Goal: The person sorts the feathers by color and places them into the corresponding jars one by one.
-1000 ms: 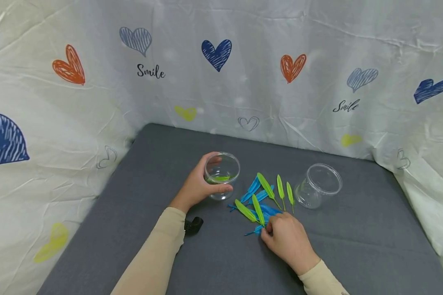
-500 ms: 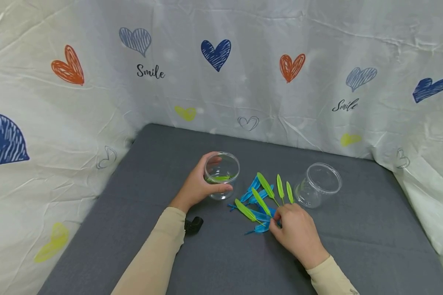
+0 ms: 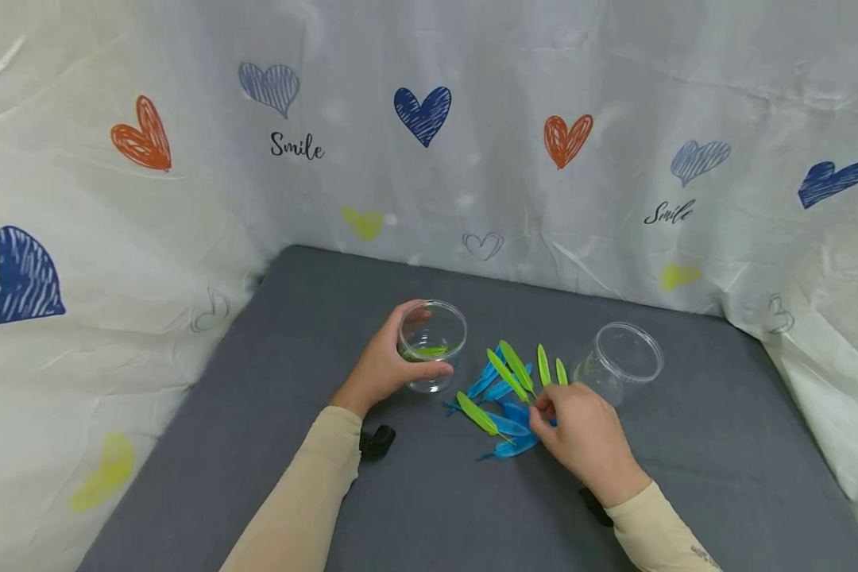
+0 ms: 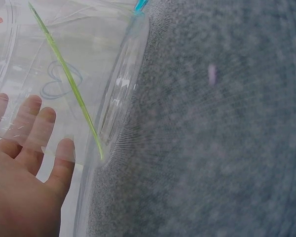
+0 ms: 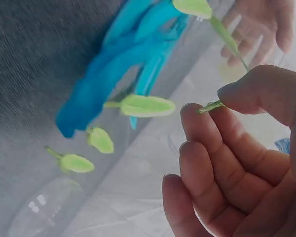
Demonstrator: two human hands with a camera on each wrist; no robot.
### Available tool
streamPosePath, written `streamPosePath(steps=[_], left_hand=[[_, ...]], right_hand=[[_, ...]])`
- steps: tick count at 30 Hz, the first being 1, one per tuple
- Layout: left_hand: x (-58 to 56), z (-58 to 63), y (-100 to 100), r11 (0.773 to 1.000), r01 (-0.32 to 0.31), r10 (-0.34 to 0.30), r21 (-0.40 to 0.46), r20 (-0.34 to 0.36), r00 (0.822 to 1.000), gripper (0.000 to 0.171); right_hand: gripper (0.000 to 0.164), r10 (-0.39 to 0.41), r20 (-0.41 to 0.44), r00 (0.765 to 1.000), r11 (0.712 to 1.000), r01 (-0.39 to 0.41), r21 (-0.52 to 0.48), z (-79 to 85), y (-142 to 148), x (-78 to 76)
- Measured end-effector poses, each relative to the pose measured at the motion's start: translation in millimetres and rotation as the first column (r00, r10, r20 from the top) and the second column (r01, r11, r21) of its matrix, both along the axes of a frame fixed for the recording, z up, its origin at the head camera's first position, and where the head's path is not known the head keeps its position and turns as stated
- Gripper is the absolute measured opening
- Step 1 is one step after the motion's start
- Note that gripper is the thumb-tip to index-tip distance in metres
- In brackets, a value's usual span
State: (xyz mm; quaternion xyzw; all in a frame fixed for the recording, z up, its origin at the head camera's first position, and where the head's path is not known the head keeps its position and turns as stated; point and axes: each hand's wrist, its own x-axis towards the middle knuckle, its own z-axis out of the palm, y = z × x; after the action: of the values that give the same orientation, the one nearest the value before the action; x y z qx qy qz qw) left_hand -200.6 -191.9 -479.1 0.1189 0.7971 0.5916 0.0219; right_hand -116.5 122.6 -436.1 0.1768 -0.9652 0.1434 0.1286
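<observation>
My left hand [image 3: 382, 365] grips a clear round jar [image 3: 445, 367] by its side, thumb in front. A green feather [image 4: 69, 75] leans inside that jar in the left wrist view. My right hand [image 3: 589, 435] pinches a green feather [image 3: 506, 373] by its quill between thumb and index finger; the quill's end [image 5: 211, 106] shows in the right wrist view. Several blue feathers [image 3: 516, 443] lie in a loose pile beside this hand. Another green feather [image 3: 476, 413] lies on the pile's left, and 3 more green feathers [image 3: 543, 365] lie behind it.
A second clear jar [image 3: 629, 351] stands to the right, partly behind my right hand. Dark grey cloth [image 3: 343, 294] covers the table. White fabric with printed hearts [image 3: 500, 183] hangs behind and at the sides. Black wrist mounts [image 3: 377, 442] sit by the sleeves.
My right hand has drawn the pinched green feather off the pile, moving right and away from the body. My left hand keeps its hold on the jar. The head view tilts slightly.
</observation>
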Motion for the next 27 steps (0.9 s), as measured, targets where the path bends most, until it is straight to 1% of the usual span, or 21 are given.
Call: streamPosePath(steps=[4, 10, 17, 21, 27], left_hand=[[4.8, -3.3, -0.1, 1.000, -0.003, 0.003, 0.002, 0.002, 1.000, 0.110], [3.0, -3.4, -0.9, 1.000, -0.010, 0.010, 0.007, -0.019, 1.000, 0.108], [3.6, -4.0, -4.0, 1.000, -0.019, 0.019, -0.002, -0.015, 1.000, 0.108], [3.3, -3.7, -3.5, 1.000, -0.015, 0.015, -0.006, -0.009, 1.000, 0.108], [0.0, -2.2, -1.5, 1.000, 0.003, -0.003, 0.002, -0.005, 1.000, 0.107]], right_hand=[[0.016, 0.026, -0.015, 1.000, 1.000, -0.026, 0.009, 4.2, 0.3, -1.8], [0.015, 0.074, -0.082, 0.994, 0.997, -0.072, 0.030, 15.4, 0.4, -9.5], [0.014, 0.157, -0.170, 0.973, 0.987, -0.151, 0.050, 39.0, -2.9, -24.5], [0.013, 0.192, -0.196, 0.962, 0.981, -0.183, 0.061, 49.9, -7.4, -30.1], [0.012, 0.241, -0.201, 0.950, 0.970, -0.226, 0.092, 59.0, -17.6, -36.2]])
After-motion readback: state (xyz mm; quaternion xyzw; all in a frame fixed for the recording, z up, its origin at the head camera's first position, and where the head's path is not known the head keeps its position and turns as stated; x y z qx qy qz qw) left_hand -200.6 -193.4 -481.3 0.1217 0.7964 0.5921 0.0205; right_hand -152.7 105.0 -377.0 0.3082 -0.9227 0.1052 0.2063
